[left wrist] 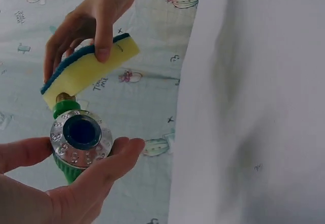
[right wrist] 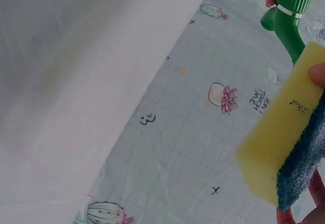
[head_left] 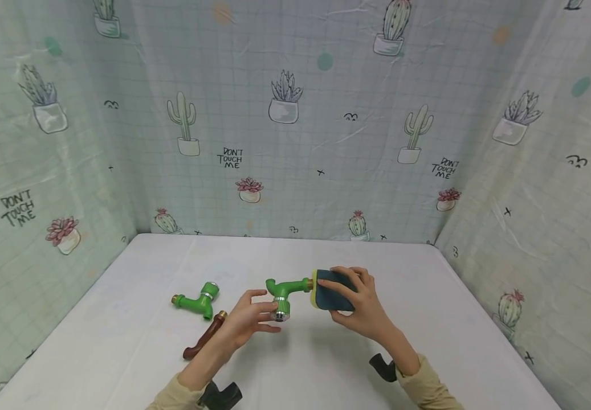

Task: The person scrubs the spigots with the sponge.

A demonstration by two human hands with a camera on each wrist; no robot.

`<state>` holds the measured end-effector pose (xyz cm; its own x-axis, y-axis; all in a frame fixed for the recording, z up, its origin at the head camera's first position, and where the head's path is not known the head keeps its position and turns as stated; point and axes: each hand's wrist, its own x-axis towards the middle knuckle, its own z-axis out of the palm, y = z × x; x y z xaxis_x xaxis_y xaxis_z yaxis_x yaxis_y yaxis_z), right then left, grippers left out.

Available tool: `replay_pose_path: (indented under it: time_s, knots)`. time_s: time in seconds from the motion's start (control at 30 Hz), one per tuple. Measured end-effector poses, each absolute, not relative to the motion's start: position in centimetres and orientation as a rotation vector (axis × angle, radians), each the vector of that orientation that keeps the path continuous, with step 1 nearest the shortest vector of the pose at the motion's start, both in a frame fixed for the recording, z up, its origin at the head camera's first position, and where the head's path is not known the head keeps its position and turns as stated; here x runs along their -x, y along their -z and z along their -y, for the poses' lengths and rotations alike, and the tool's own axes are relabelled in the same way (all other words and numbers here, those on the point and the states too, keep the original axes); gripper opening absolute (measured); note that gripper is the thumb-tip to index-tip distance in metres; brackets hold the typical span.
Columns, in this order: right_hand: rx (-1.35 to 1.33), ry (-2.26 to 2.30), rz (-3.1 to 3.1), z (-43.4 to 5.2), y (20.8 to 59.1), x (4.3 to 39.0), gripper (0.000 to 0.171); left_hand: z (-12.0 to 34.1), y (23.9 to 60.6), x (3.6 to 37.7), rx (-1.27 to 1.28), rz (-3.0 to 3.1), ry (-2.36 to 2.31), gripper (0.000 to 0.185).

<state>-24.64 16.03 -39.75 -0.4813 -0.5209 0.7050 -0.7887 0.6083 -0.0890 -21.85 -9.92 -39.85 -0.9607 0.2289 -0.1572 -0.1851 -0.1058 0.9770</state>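
I'm on the head feed, and here's the left hand with a green plastic faucet pinched by its ribbed handle, thumb to one side and fingers to the other, the whole piece held up over the white table. Across from it, the right hand grasps a yellow-and-blue scouring sponge, fingers spread over the dark scrubbing face. Over to my left wrist view: the soft yellow side is right up against the faucet's brass thread, and the shiny handle cap points at the lens. The right wrist view has the sponge filling its edge, with the faucet just beyond. Back up top, a second green faucet lies on the table, left of the left hand, and there's a reddish-brown faucet just beside that forearm, its brass end next to the hand. Beige sleeves come in from below, and a cactus-print curtain hangs behind it all.
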Motion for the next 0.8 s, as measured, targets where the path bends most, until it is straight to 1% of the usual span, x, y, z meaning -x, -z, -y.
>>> replay_pose_path:
  time_s: [0.1, 0.2, 0.27, 0.4, 0.57, 0.8]
  knots:
    - [-1.057, -0.555, 2.203, -16.0, 39.5, 24.4, 0.066, 9.7, 39.8, 21.9, -0.140, -1.973, -2.045, 0.072]
    - [-1.093, -0.549, 2.206, -15.8, 39.0, 24.1, 0.067, 9.5, 39.9, 22.1, -0.273, -2.015, -1.907, 0.067]
    - [-1.118, -0.521, 2.197, -15.6, 38.7, 23.9, 0.066, 9.2, 40.0, 22.2, -0.319, -2.006, -1.845, 0.063]
    - [-1.163, -0.443, 2.141, -15.1, 38.3, 23.9, 0.066, 8.8, 40.3, 22.3, -0.298, -1.962, -1.817, 0.062]
    - [-1.180, -0.380, 2.079, -14.9, 38.4, 24.7, 0.067, 8.4, 40.3, 22.1, -0.281, -1.862, -1.818, 0.062]
    - [-1.096, -0.421, 2.142, -16.1, 39.0, 26.5, 0.066, 8.3, 40.4, 22.1, -0.180, -1.667, -1.875, 0.061]
